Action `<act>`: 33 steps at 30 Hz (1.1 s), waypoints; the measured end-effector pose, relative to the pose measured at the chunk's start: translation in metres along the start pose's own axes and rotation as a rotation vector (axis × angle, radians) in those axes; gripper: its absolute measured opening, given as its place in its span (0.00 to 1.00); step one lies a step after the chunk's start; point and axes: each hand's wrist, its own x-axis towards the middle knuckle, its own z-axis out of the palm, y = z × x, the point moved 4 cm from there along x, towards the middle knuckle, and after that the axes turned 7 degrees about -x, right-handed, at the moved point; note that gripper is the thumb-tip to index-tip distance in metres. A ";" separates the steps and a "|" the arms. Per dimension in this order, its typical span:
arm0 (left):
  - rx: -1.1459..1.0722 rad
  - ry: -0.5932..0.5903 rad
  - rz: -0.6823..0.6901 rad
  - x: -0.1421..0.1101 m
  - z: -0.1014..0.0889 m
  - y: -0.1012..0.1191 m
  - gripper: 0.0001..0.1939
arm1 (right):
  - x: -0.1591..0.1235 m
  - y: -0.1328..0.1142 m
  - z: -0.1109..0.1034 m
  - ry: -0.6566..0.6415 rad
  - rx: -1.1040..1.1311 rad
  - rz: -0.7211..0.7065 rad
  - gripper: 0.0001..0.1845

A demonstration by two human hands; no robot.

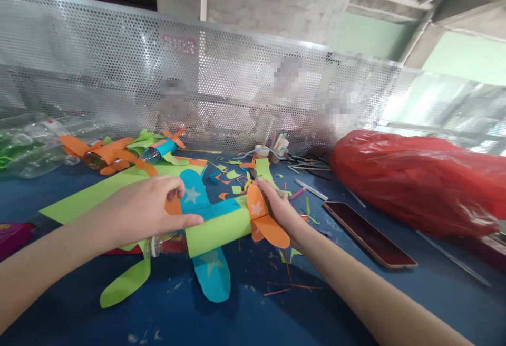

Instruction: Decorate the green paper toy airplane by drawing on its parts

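Observation:
A model plane made from a plastic bottle lies across the middle. Its body (pixel 221 230) is wrapped in light green paper, with blue wings (pixel 212 275) bearing pale stars and an orange tail (pixel 271 231). At the bottle's neck is a green paper propeller (pixel 125 282). My left hand (pixel 164 203) is above the nose end, fingers curled, thumb stretched apart from them over the body; I cannot tell whether the thumb touches it. Behind the tail, my right hand (pixel 276 198) has its fingers closed near a small dark object (pixel 254 173), partly hidden among paper scraps.
Green paper sheets (pixel 79 203) and two other paper-covered bottle planes, one orange (pixel 113 152), one blue (pixel 164 148), lie left. Clear bottles (pixel 43 148) stand behind. A phone (pixel 369 235) and a red plastic bag (pixel 411 182) are right. A perforated metal screen (pixel 237 82) rises behind.

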 end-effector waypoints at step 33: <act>0.180 0.092 0.199 -0.008 0.037 0.032 0.30 | -0.056 -0.073 0.013 -0.118 -0.058 -0.377 0.06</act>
